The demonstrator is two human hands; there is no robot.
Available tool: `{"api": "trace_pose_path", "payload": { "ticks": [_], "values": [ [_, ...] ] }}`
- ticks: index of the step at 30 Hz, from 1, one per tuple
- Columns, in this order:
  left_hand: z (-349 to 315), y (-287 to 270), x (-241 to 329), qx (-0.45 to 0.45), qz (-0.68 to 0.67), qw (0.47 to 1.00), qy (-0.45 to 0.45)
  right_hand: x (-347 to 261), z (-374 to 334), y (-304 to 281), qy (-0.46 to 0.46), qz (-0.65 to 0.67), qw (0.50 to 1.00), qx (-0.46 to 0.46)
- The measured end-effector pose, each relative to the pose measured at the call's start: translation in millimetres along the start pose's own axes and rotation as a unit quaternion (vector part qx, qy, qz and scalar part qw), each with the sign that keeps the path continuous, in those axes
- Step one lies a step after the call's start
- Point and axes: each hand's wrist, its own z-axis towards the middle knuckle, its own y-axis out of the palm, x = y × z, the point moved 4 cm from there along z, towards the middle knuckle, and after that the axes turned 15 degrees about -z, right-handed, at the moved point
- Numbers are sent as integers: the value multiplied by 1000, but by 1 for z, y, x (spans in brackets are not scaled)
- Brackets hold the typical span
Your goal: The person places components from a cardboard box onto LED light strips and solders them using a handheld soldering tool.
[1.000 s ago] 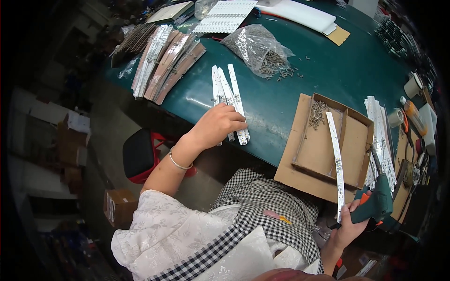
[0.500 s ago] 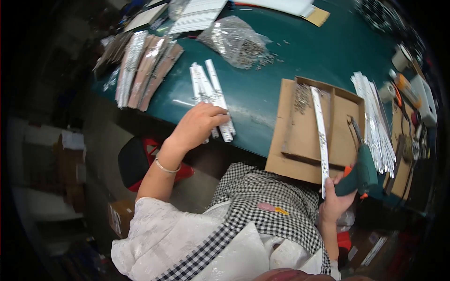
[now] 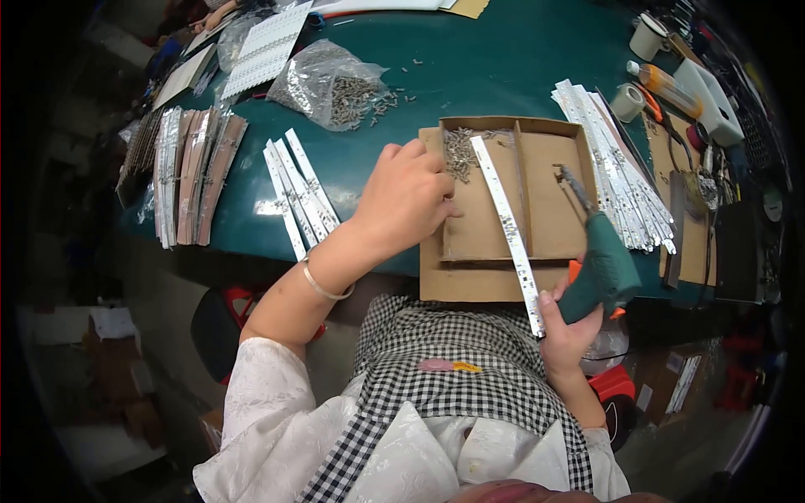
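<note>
My right hand [image 3: 568,331] grips a green, pistol-shaped soldering gun [image 3: 605,267] with an orange trigger. The same hand pinches the near end of a white perforated strip [image 3: 507,222] under its thumb. That strip slants across a shallow cardboard tray [image 3: 558,261] with a divider. Small metal pieces [image 3: 460,155] lie heaped in the tray's far left corner. Over the tray's left edge hovers my left hand [image 3: 407,197], its fingers curled together; whatever they may hold is hidden. Left of it, several loose white strips [image 3: 295,189] rest on the green table [image 3: 470,67].
An open plastic bag [image 3: 323,84] spills small metal pieces at the back. Bundled strips [image 3: 191,176] stand at the left, and a pile of white strips [image 3: 616,168] lies right of the tray. Farther right are a tape roll [image 3: 628,103], an orange bottle [image 3: 669,89] and a mug [image 3: 648,38].
My left hand has left the loose white strips and moved right to the tray's left edge. My right hand keeps the soldering gun and strip. The whole view has shifted.
</note>
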Motion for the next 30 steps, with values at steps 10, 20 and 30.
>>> {"api": "trace_pose_path", "payload": {
  "ticks": [10, 20, 30],
  "values": [
    [39, 37, -23, -170, 117, 975, -84, 0, 1, -14, 27, 31, 999, 14],
    [27, 44, -13, -178, 146, 973, -31, -1, 15, -25, 12, 42, 998, 42],
    [44, 49, -22, -258, 150, 954, -25, -8, 19, -23, 26, 75, 995, 53]
  ]
}}
